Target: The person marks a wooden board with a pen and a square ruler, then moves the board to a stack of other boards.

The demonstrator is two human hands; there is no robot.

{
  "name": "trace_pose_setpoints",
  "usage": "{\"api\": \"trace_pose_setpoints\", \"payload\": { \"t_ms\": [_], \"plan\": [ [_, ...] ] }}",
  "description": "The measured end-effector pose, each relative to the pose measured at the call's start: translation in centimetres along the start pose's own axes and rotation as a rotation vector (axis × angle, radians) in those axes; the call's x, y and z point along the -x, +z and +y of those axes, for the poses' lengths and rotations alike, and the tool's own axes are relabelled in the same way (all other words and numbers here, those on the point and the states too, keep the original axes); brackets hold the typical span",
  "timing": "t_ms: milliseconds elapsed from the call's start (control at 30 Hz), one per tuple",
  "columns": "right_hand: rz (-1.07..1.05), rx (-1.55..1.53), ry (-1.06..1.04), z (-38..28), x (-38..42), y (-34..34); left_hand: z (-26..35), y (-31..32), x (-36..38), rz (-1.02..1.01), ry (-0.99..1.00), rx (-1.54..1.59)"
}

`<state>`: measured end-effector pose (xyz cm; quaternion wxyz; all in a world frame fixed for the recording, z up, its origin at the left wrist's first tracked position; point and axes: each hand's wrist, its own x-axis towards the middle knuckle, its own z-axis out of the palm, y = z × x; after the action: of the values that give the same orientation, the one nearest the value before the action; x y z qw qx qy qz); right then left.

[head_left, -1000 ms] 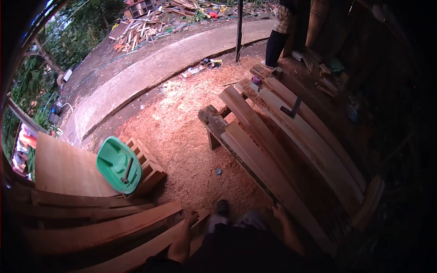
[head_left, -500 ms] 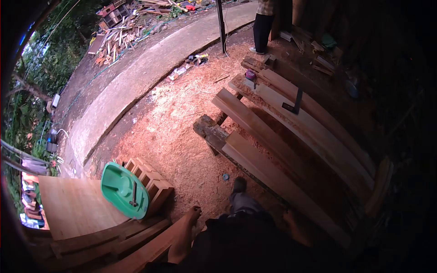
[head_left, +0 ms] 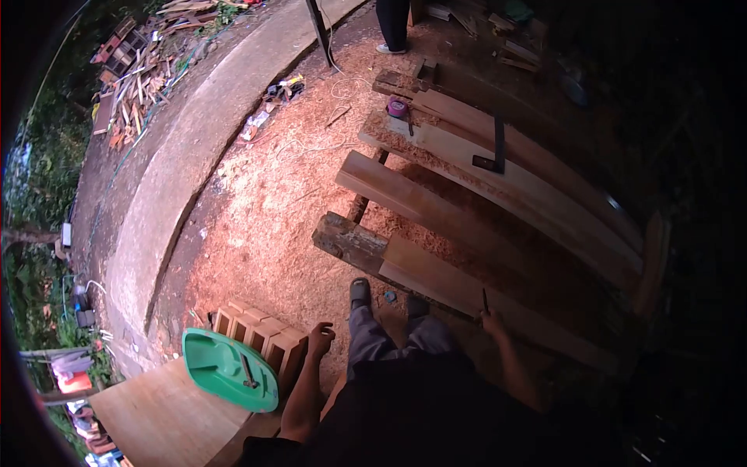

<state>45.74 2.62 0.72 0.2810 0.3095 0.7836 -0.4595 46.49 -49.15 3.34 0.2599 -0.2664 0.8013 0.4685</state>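
Note:
My right hand (head_left: 492,324) is closed round a thin dark stick-like tool (head_left: 485,300), which points up in front of the nearest plank (head_left: 436,276). Its exact kind I cannot tell. On the left, my left hand (head_left: 320,341) hangs over the shavings-covered ground with nothing in it, the fingers loosely bent and apart. Close beside that hand are stacked wooden frames (head_left: 261,331) and a green plastic tub (head_left: 204,366) with a dark hammer-like tool (head_left: 248,372) in it.
More long planks (head_left: 420,194) lie across timber supports (head_left: 342,237). On them rest a black try square (head_left: 498,148) and a pink tape measure (head_left: 397,107). A wooden sheet (head_left: 156,412) lies lower left. Another person (head_left: 392,27) stands beyond the planks, near a post (head_left: 319,35).
My view has shifted, with planks and tub now placed differently in it. Both legs show now. My right hand has come out of the dark, showing the thin tool in it.

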Motion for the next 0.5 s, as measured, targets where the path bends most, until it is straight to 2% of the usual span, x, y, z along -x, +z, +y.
{"api": "trace_pose_setpoints", "payload": {
  "t_ms": [33, 100, 233, 333, 400, 500],
  "plan": [
    [0.018, -0.016, 0.011, 1.7, -1.3, 0.9, -0.2, -0.5, -1.8, -0.017, 0.005, -0.017],
    [0.282, 0.124, 0.064, 7.9, -4.1, 3.5, -0.4, -1.6, -5.0, -0.068, -0.001, 0.003],
    [0.363, -0.132, 0.146, 4.8, 1.0, 6.4, 3.0, -4.5, -9.7, -0.239, 0.019, -0.108],
    [0.501, -0.055, 0.158, 1.0, 2.8, 9.1, 6.7, -4.8, -14.5, -0.263, 0.286, -0.339],
    [0.549, -0.086, 0.169, -1.8, 4.9, 10.0, 10.9, -3.7, -16.7, -0.307, 0.387, -0.358],
    [0.704, 0.002, 0.067, -6.9, 4.6, 8.2, 21.0, -0.3, -19.1, -0.465, 0.507, -0.33]
  ]
}}
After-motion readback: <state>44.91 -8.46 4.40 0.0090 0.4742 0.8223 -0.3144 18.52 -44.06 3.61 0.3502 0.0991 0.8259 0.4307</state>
